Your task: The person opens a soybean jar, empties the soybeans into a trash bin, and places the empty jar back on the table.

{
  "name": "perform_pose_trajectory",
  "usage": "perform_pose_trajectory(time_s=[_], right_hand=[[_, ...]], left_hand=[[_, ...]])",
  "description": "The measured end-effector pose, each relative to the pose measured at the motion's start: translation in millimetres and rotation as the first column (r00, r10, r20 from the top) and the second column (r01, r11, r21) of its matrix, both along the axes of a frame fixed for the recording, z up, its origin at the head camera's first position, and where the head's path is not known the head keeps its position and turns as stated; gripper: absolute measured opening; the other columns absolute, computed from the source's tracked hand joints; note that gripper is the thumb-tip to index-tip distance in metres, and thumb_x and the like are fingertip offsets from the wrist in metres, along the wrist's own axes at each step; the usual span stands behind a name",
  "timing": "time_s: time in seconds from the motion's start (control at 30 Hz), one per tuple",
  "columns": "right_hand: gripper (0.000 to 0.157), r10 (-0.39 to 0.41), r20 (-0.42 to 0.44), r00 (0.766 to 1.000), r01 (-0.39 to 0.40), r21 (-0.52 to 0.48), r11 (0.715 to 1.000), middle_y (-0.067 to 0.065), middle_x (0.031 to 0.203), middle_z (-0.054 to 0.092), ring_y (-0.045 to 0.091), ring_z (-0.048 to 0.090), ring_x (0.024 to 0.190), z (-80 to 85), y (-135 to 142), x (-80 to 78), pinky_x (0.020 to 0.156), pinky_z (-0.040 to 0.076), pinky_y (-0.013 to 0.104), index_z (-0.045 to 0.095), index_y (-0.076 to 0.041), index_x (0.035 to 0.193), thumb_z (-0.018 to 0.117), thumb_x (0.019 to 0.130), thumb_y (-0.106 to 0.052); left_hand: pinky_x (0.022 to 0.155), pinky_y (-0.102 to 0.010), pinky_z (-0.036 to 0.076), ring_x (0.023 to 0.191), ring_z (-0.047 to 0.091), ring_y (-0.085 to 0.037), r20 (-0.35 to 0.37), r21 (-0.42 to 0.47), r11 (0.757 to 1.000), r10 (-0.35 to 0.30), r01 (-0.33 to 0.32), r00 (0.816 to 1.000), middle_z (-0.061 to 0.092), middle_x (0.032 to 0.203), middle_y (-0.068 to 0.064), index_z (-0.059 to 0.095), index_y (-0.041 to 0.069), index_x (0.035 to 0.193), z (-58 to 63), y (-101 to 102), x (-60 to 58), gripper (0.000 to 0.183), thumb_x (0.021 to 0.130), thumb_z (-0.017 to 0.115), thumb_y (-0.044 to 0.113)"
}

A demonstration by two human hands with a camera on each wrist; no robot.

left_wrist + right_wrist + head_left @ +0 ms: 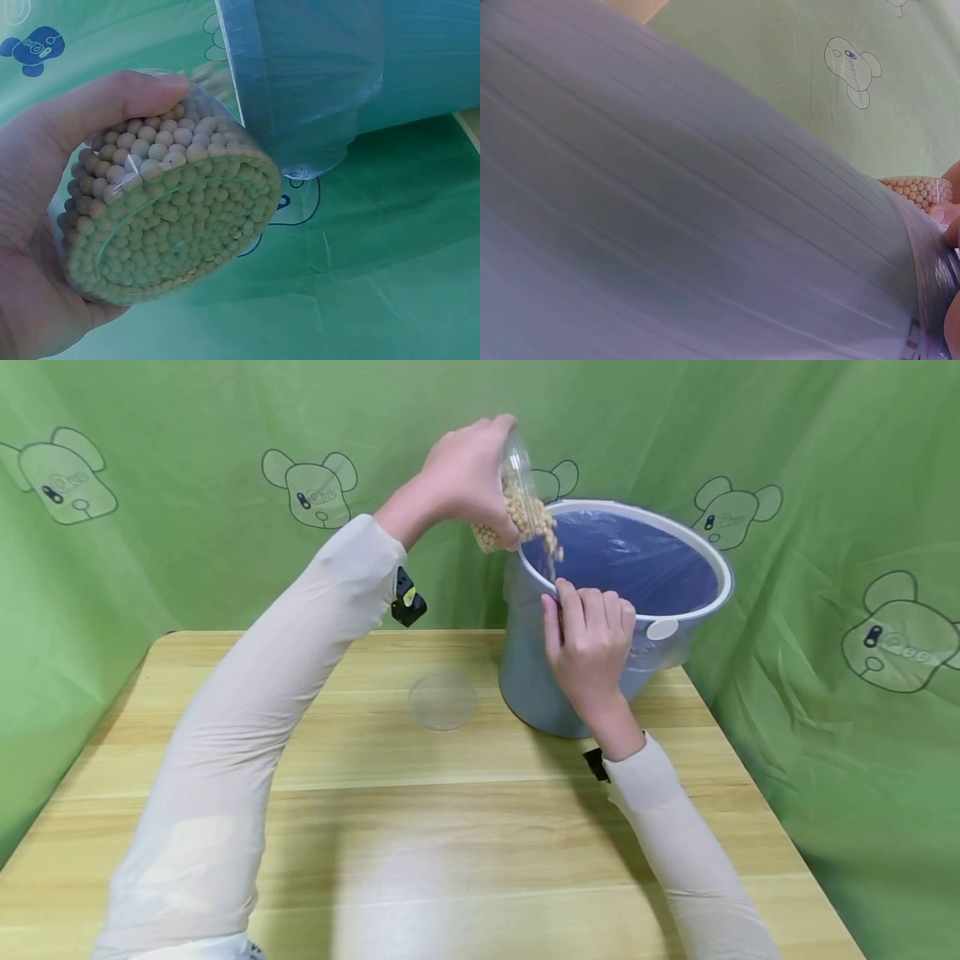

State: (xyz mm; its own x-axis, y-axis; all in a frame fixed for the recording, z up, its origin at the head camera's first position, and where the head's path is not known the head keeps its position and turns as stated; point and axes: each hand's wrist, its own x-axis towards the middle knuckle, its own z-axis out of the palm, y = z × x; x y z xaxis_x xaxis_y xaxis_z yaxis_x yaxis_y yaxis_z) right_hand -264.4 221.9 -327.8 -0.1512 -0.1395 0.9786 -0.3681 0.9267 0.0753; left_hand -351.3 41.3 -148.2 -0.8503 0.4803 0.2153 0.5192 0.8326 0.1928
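Jar: we see the clear jar (522,497) tipped in the upper middle of the frame, with little round balls (553,539) spilling toward the bin (536,664).
Left hand (467,468): its fingers and thumb wrap round the jar's side.
Right hand (588,639): right of the middle, its fingers bend over the bin's near rim, gripping it with the thin bag (630,556).
Jar's weight: we guess a bit heavy with balls in it, and lighter as they roll out.
Jar's wall: it looks smooth, so maybe slippery; a hard squeeze might dent it.
Best hold: we would hug its round middle, off the mouth.
Bag: looks soft and slidey; we would pinch it against the rim.
Clear disc (442,700): flat on the table (420,827), near the middle, looks light.
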Motion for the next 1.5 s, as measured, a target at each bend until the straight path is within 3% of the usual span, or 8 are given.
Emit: perform_pose_trajectory(time_s=[0.47, 0.77, 0.9, 1.0, 1.13, 1.3, 1.5], right_hand=[[0.022, -0.01, 0.01, 1.0, 0.01, 0.006, 1.0, 0.018, 0.086, 0.067, 0.037, 0.053, 0.076, -1.5, 2, -0.8, 0.075, 0.043, 0.049, 0.073, 0.0, 0.11, 0.065, 0.099, -0.018], [0.022, -0.008, 0.012, 1.0, 0.007, 0.01, 1.0, 0.018, 0.086, 0.066, 0.038, 0.053, 0.076, -2.1, 2, -1.3, 0.075, 0.043, 0.049, 0.072, 0.0, 0.11, 0.065, 0.099, -0.018], [0.022, -0.006, 0.008, 1.0, 0.006, 0.006, 1.0, 0.018, 0.086, 0.066, 0.038, 0.052, 0.076, -2.2, 3, -1.0, 0.075, 0.043, 0.049, 0.073, 0.0, 0.11, 0.065, 0.099, -0.017], [0.022, -0.005, 0.004, 1.0, 0.005, 0.001, 1.0, 0.018, 0.086, 0.066, 0.038, 0.052, 0.076, -2.2, 3, -0.7, 0.075, 0.043, 0.049, 0.073, 0.0, 0.11, 0.065, 0.099, -0.017], [0.022, -0.006, 0.006, 1.0, 0.006, 0.001, 1.0, 0.018, 0.086, 0.066, 0.038, 0.052, 0.077, -1.8, 3, -0.5, 0.075, 0.043, 0.049, 0.073, 0.0, 0.111, 0.065, 0.099, -0.017], [0.022, -0.006, 0.004, 1.0, 0.006, 0.002, 1.0, 0.017, 0.086, 0.066, 0.038, 0.052, 0.077, -1.4, 2, 0.3, 0.076, 0.043, 0.049, 0.072, 0.0, 0.11, 0.065, 0.099, -0.017], [0.022, -0.009, 0.006, 1.0, 0.009, 0.001, 1.0, 0.017, 0.086, 0.066, 0.038, 0.052, 0.077, -0.6, 2, 1.9, 0.076, 0.043, 0.049, 0.072, 0.0, 0.111, 0.065, 0.099, -0.017]], left_hand=[[0.119, -0.036, 0.042, 0.142, 0.044, -0.023, -0.027, -0.073, 0.997, -0.03, 0.028, 0.999, 0.037, 0.161, -0.008, 0.005, 0.008, 0.164, 0.6, 6, -2.0, 0.139, 0.061, 0.09, 0.047], [0.123, -0.033, 0.036, 0.145, 0.041, -0.022, -0.095, -0.056, 0.998, -0.007, 0.001, 0.995, 0.035, 0.162, -0.008, 0.007, 0.006, 0.163, -6.3, 8, -1.8, 0.14, 0.059, 0.093, 0.046], [0.128, -0.034, 0.027, 0.149, 0.036, -0.024, -0.185, -0.063, 0.998, -0.036, 0.025, 0.982, 0.031, 0.165, -0.01, 0.01, 0.004, 0.162, -13.4, 8, -0.5, 0.141, 0.058, 0.093, 0.048], [0.131, -0.035, 0.017, 0.153, 0.029, -0.027, -0.268, -0.088, 0.995, -0.07, 0.048, 0.961, 0.026, 0.167, -0.014, 0.01, 0.0, 0.162, -19.8, 8, 0.7, 0.141, 0.059, 0.092, 0.053], [0.132, -0.035, 0.012, 0.155, 0.026, -0.029, -0.341, -0.09, 0.993, -0.098, 0.072, 0.935, 0.025, 0.167, -0.017, 0.013, -0.001, 0.161, -26.0, 7, 2.3, 0.139, 0.06, 0.091, 0.054], [0.132, -0.035, 0.011, 0.154, 0.027, -0.03, -0.38, -0.059, 0.994, -0.112, 0.097, 0.918, 0.028, 0.165, -0.018, 0.017, -0.001, 0.16, -29.0, 7, 3.5, 0.135, 0.06, 0.092, 0.051], [0.131, -0.032, 0.011, 0.153, 0.026, -0.028, -0.39, -0.049, 0.995, -0.096, 0.083, 0.916, 0.026, 0.164, -0.016, 0.019, 0.004, 0.16, -27.8, 10, 4.6, 0.135, 0.058, 0.093, 0.05]])
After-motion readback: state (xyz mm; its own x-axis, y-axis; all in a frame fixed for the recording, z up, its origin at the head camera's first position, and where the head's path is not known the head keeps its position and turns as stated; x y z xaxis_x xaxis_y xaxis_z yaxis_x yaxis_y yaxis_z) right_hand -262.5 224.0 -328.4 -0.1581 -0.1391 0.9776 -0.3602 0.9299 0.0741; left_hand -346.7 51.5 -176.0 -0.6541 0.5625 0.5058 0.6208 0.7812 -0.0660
